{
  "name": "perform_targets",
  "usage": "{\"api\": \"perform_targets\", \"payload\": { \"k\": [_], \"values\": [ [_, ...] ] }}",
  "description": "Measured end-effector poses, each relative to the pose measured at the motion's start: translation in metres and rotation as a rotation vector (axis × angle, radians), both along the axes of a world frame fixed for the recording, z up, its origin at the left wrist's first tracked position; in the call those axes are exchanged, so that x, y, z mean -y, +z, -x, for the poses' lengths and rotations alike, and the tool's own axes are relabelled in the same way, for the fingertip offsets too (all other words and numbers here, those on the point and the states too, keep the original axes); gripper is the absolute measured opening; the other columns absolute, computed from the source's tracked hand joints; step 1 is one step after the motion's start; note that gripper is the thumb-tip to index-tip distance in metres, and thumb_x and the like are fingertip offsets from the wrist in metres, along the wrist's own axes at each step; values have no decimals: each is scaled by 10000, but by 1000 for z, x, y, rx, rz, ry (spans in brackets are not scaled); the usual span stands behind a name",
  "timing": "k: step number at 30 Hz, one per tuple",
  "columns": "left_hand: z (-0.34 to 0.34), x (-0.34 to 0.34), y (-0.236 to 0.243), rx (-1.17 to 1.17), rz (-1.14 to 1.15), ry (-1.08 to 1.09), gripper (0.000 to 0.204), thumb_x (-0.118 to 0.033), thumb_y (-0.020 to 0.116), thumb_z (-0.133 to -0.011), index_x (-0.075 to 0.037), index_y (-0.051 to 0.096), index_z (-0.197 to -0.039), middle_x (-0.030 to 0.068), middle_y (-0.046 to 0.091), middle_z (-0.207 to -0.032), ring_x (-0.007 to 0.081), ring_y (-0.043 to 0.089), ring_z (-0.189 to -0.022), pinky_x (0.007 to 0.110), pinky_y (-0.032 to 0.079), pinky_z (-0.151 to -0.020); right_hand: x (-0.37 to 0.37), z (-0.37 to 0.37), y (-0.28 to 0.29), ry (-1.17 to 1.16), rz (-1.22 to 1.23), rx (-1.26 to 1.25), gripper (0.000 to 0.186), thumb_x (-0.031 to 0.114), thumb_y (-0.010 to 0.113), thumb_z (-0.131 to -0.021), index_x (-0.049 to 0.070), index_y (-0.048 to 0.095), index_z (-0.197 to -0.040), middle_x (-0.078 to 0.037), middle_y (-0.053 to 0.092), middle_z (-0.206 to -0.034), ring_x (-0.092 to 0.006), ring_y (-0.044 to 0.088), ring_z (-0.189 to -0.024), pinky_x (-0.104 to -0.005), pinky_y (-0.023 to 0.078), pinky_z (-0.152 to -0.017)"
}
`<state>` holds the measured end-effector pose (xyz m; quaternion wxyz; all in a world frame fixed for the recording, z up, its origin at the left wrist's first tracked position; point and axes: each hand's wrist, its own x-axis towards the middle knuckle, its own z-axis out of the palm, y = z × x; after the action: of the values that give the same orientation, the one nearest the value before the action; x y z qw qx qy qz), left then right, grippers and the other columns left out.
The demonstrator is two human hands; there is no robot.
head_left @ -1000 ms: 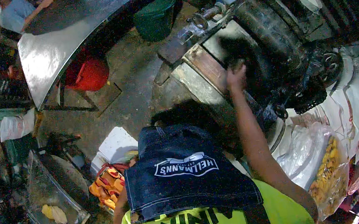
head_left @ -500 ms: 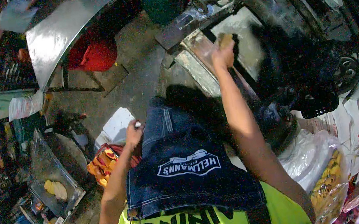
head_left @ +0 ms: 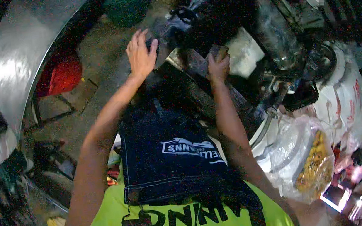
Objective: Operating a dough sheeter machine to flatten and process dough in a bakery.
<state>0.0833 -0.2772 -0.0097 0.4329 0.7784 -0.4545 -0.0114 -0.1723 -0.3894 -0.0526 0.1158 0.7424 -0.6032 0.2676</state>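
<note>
My left hand (head_left: pixel 141 56) reaches out ahead with its fingers spread, and nothing shows in it. It hovers near the left end of a dark machine (head_left: pixel 190 61) with long flat metal bars. Over those bars is my right hand (head_left: pixel 218 69), its fingers closed round a small tan, block-like thing (head_left: pixel 223 54); its exact kind is too blurred to tell. Just beyond this hand lies a pale flat panel (head_left: pixel 245 52) of the machine. Whether the tan thing touches the bars I cannot tell.
A shiny metal sheet (head_left: pixel 17 52) curves across the upper left, above a red tub (head_left: pixel 64 76). A dark green bin (head_left: pixel 130 3) stands at the back. To the right are white printed sacks (head_left: pixel 343 96) and a clear plastic bag with yellow contents (head_left: pixel 313 164).
My left hand has come up from beside a white container, forward to the machine's left end, and its fingers have spread. My right hand, still holding the tan thing, has drawn slightly nearer. The view has shifted.
</note>
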Motion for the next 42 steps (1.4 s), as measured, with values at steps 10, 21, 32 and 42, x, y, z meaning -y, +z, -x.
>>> {"api": "perform_targets", "payload": {
  "k": [10,21,32,42],
  "values": [
    [6,40,-16,84,-299,-71,560,-451,428,-889,-30,441,-1259,152,497,-1239,297,487,-1091,425,319,-958,-32,63,8,-218,-335,287,687,322,745,-698,-54,447,-1190,-222,573,-1102,-330,563,-1029,-392,423,-897],
    [6,37,-11,90,-353,-38,606,-496,433,-873,-26,441,-1254,144,528,-1208,291,479,-1096,423,311,-972,-12,30,27,-63,-462,384,689,335,776,-670,-16,476,-1182,-183,585,-1093,-331,559,-1022,-378,425,-867],
    [-4,27,-21,155,-341,21,579,-499,400,-885,-25,459,-1212,139,555,-1120,283,506,-1044,424,353,-908,-38,132,15,-228,-446,413,582,215,724,-727,-49,459,-1174,-207,558,-1154,-315,556,-1032,-369,422,-911],
    [3,30,-2,147,-616,15,633,-546,323,-896,-9,490,-1188,159,566,-1151,298,514,-1084,436,333,-951,-2,-23,-1,100,-489,400,879,332,738,-680,-50,304,-1341,-197,477,-1259,-328,475,-1150,-390,373,-967]
  ]
}}
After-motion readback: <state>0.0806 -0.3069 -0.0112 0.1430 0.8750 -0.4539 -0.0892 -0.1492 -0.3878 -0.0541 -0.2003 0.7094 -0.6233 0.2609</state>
